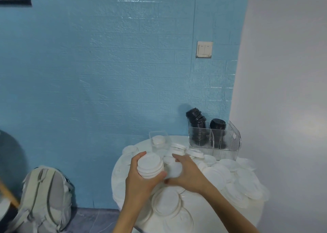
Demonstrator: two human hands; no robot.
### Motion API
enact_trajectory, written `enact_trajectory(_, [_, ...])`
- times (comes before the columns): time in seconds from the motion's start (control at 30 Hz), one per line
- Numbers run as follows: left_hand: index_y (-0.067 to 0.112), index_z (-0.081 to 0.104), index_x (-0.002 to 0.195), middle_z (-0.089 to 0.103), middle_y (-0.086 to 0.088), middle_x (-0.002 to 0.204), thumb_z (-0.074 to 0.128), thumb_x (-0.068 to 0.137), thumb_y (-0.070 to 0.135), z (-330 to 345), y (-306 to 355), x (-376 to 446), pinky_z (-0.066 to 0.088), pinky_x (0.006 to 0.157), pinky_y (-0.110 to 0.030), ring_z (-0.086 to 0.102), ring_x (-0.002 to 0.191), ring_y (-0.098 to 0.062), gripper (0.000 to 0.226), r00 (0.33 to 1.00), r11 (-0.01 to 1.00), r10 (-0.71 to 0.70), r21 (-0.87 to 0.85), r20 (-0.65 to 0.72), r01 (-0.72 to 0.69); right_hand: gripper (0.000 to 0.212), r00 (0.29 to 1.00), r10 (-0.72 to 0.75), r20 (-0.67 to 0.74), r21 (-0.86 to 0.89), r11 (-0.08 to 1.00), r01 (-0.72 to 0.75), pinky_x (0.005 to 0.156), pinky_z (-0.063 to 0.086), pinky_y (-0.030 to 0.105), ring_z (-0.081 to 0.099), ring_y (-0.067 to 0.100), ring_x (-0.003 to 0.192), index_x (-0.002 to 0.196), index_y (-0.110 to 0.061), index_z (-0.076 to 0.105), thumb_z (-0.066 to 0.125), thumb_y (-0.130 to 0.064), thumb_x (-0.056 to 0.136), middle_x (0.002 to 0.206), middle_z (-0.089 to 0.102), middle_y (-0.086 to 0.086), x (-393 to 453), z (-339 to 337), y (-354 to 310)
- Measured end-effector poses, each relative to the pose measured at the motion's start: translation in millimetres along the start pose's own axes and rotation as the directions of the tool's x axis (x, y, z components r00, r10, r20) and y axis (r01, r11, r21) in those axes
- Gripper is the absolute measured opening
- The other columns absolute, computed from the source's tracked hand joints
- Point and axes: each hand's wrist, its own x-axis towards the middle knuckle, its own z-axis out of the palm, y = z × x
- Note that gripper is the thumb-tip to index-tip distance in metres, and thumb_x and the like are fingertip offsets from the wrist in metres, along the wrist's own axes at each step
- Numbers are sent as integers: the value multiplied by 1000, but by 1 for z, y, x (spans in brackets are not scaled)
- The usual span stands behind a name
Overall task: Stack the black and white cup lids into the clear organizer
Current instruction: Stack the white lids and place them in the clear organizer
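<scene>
My left hand (139, 177) grips a short stack of white lids (150, 165) above the round white table (117, 176). Just to its right, my right hand (185, 172) pinches a single white lid (174, 169) among the loose ones. Several white lids (230, 177) cover most of the tabletop. The clear ribbed organizer (231, 140) stands at the table's back right; two stacks of black lids (197, 121) rise out of its compartments, the left one leaning. A small clear container (159, 140) behind my hands holds a few white lids.
A blue brick-textured wall rises just behind the table, with a light switch (204, 49) on it. A grey wall closes off the right side. A grey backpack (46, 199) leans on the floor at the left, beside a wooden leg (8, 193).
</scene>
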Motion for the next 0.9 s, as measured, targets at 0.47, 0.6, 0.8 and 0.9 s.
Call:
enact_trajectory(0.47, [47,51,120,61,39,109,96,51,38,18,4,-15,47,81,-12,58,99,17,83,988,995,-9,102,153,-6,117,981,-195,9,403,898,175,96,52,23,63,9,114,147,-50,33,96,-5,59,130,58,-1,-7,-68,-22])
enact_trajectory(0.6, [50,50,119,69,30,104,93,48,44,26,7,-19,53,76,-17,65,91,9,83,980,995,-46,96,192,28,98,989,-148,-17,461,876,139,96,55,32,64,12,111,135,-42,44,98,-10,60,125,65,-4,-7,-54,-27])
enact_trajectory(0.8, [43,30,147,60,29,112,86,45,56,37,17,-17,50,91,-28,63,109,-10,117,978,991,-79,125,196,55,63,983,-182,-12,333,927,175,100,47,24,60,-1,112,113,-46,67,96,-34,59,119,64,-23,-8,-39,-31])
enact_trajectory(0.9, [42,24,151,64,15,117,92,52,48,36,21,-15,48,84,-26,65,105,-12,121,979,989,-101,120,176,80,47,974,-221,-45,305,926,224,104,43,24,58,-2,117,106,-41,75,92,-44,62,120,63,-20,-8,-35,-35])
